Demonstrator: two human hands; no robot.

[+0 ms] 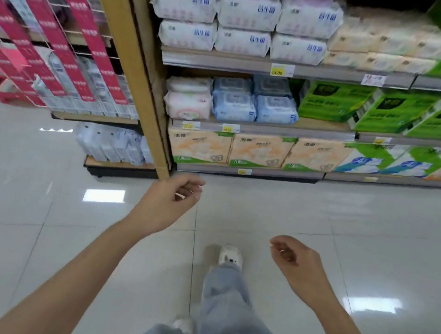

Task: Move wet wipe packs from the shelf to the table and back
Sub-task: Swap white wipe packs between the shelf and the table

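— Where are the wet wipe packs?

— On the shelf (262, 129), the second board from the top in view. The blue wet wipe packs (254, 106) sit in a small block, stacked two high, some in front and some behind. A pink-and-white pack (188, 99) stands just beside them on the left, and green boxed packs (387, 111) are on the right.

— And the hands?

— Both hold nothing. The left hand (168, 202) is raised towards the shelf, fingers loosely curled, thumb side up. It shows just below the foot of the wooden corner post (131, 67), and I cannot tell if it touches it. The right hand (294, 260) hangs lower and nearer the body, its fingers also loosely curled and relaxed. Both are well apart from the packs.

— What else is around?

— White bundled packs (244, 18) fill the board above, with a yellow price tag (278, 71) on its edge. Orange-patterned packs (259, 151) line the lowest board. The person stands on a glossy tiled floor (373, 247) in light jeans, one white shoe (230, 257) stepped forward. A rack with red strips (73, 16) hangs to the left.
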